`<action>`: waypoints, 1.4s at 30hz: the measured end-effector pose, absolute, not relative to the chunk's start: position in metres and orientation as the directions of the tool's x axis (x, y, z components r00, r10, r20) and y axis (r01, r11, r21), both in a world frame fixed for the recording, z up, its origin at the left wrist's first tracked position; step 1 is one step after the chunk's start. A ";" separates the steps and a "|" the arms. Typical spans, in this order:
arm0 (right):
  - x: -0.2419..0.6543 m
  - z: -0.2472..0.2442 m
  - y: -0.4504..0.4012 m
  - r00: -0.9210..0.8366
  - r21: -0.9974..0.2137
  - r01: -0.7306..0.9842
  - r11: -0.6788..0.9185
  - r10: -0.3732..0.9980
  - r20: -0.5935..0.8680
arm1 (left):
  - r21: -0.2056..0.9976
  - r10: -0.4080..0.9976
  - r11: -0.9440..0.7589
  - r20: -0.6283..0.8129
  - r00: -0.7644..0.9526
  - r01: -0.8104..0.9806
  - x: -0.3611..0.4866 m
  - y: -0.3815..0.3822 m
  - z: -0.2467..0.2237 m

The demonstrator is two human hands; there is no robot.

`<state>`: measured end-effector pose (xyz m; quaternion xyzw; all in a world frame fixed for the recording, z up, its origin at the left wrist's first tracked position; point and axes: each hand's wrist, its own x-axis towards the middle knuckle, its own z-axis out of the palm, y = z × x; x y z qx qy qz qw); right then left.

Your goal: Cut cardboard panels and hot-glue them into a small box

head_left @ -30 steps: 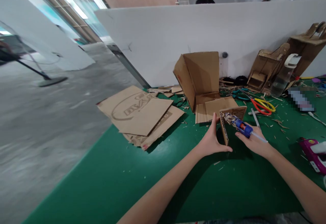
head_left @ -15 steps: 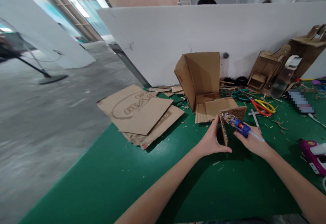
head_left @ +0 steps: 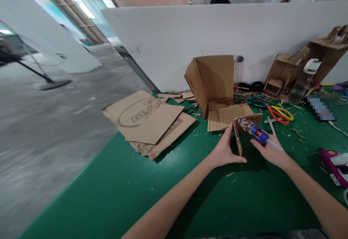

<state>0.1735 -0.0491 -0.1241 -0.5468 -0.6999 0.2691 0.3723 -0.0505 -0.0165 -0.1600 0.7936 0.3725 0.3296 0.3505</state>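
My left hand (head_left: 227,150) is closed round the outer side of a small folded cardboard piece (head_left: 237,139), its thumb along the lower edge. Two panels of that piece stand at an angle to each other. In my right hand (head_left: 272,151) is a blue hot glue gun (head_left: 260,135) with a clear glue stick out of its back end. The nozzle, wrapped in something shiny, points into the corner between the panels. Whether the tip touches the cardboard I cannot tell. Just behind stands an open cardboard box form (head_left: 217,77).
Printed cardboard sheets (head_left: 152,123) lie at the left of the green table (head_left: 130,199). On the right are scissors (head_left: 280,115), a water bottle (head_left: 303,81), a phone (head_left: 321,107) and a magenta tool (head_left: 334,164). Wooden models (head_left: 285,72) lean near the white partition (head_left: 168,46). Scraps are scattered about.
The glue gun has shifted very slightly relative to the cardboard corner. Both hands keep their hold. The whole view has moved a little.
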 end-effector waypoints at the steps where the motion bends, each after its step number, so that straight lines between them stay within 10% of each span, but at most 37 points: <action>1: 0.173 -0.123 -0.050 -0.127 -0.781 0.564 0.270 0.962 0.241 | 0.799 0.822 -0.478 0.263 0.505 0.364 -0.050 -0.017 -0.160; 14: 0.150 -0.146 -0.068 0.114 -0.890 0.412 0.195 0.958 0.262 | 0.781 0.847 -0.466 0.259 0.464 0.416 -0.043 -0.031 -0.166; 42: 0.146 -0.147 -0.064 0.062 -0.851 0.472 0.231 0.954 0.294 | 0.763 0.839 -0.493 0.288 0.463 0.418 -0.044 -0.030 -0.167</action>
